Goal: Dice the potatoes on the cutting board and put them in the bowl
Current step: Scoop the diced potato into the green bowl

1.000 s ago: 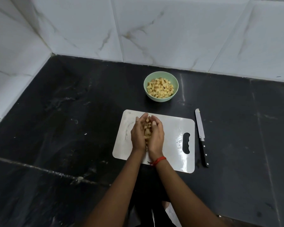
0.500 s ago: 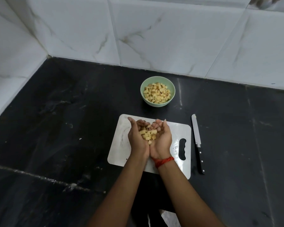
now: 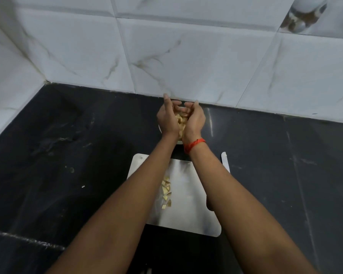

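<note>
The black stone bench (image 3: 67, 155) spreads across the near part of the view. At its far edge it meets a white marble-tiled wall (image 3: 186, 66), which turns a corner at the far left.

A white cutting board (image 3: 186, 214) lies flat on the bench near the middle, and both forearms reach over it. A small scatter of potato pieces (image 3: 166, 191) lies on its left half, just beside the left forearm.

Beyond the far edge of the board, the 2 hands are pressed side by side into 1 cup. The left hand (image 3: 167, 119) has its thumb pointing up and its fingers curled inward. It forms the left wall of the cup around a heap of diced potato (image 3: 180, 120). The right hand (image 3: 194, 120) is curled the same way and closes the cup from the right, so the dice are held between both palms.

The cupped hands are over the bowl (image 3: 179, 142), which they almost wholly hide. Only a pale sliver of its rim shows below the wrists, so I cannot tell what is in it.

A red thread (image 3: 194, 144) circles the right wrist. To the right of the board's far corner, the blade tip of a knife (image 3: 225, 161) lies on the bench. The right forearm hides the rest of it.
</note>
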